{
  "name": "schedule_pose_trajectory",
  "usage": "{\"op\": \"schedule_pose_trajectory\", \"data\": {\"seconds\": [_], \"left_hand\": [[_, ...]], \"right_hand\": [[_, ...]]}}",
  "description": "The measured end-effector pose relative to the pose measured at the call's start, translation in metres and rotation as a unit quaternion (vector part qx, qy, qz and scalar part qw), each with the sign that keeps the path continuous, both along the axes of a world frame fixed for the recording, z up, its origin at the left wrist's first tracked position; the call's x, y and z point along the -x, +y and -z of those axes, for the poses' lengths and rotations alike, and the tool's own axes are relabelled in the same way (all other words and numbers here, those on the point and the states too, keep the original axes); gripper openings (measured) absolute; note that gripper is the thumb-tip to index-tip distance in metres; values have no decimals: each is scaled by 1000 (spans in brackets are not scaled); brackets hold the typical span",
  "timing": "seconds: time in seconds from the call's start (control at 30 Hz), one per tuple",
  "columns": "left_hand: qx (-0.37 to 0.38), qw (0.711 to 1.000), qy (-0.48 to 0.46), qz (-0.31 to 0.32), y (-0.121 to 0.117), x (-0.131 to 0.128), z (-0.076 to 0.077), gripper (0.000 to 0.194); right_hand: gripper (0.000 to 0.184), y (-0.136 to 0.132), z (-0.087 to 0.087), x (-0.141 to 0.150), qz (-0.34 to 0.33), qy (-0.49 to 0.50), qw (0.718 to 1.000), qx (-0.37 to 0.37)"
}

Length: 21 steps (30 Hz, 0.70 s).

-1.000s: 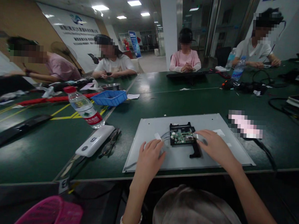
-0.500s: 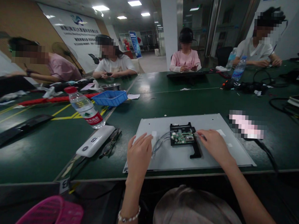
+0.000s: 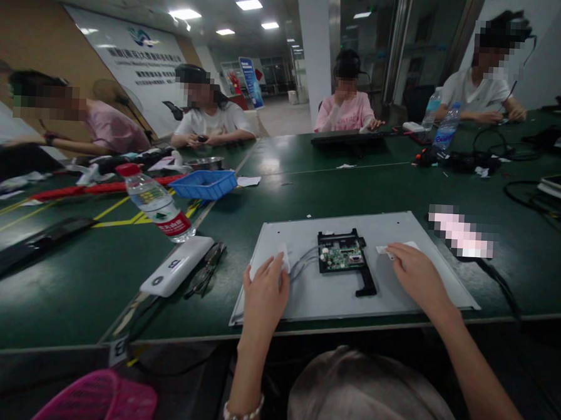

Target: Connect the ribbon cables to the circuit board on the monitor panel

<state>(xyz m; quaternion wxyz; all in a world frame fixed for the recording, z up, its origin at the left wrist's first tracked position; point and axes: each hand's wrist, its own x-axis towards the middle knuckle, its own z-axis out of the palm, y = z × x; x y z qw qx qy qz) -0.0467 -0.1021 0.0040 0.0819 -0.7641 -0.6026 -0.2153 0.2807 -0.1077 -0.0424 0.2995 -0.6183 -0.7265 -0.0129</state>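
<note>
A light grey flat panel (image 3: 336,301) lies on the table in front of me. On it sits a black plastic bracket (image 3: 368,280) with a green circuit board (image 3: 341,258), and grey cables (image 3: 303,261) run out from the board's left side. My left hand (image 3: 265,291) is over the panel's left edge, fingers apart, fingertips close to a white sticker (image 3: 285,258); whether they touch it I cannot tell. Right of the bracket, my right hand (image 3: 418,277) has its fingers pinched on a small white label (image 3: 382,249), partly hidden by the fingers.
Left of the panel are glasses (image 3: 205,272), a white power bank (image 3: 176,267), a tilted water bottle (image 3: 158,207) and a blue tray (image 3: 204,184). A blurred-out phone (image 3: 460,232) with a cable lies right. A pink basket (image 3: 101,401) is below the edge. Several people sit around the table.
My right hand has moved from the bracket's right side a little to the right, onto the white label. My left hand has shifted slightly, its fingertips staying near the white sticker.
</note>
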Motion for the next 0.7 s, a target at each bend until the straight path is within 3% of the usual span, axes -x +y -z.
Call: {"op": "schedule_pose_trajectory", "data": {"seconds": [0.13,0.4,0.7], "left_hand": [[-19,1000,-5,12,-3,-26,-2,38],[33,986,22,159,-16,-96,1,58],[83,979,1,188,-14,-95,9,57]], "right_hand": [[36,-1,2,5,-15,-12,1000,13],[47,-5,-10,16,-29,-94,989,106],[44,-1,-15,21,-24,-95,990,101]]}}
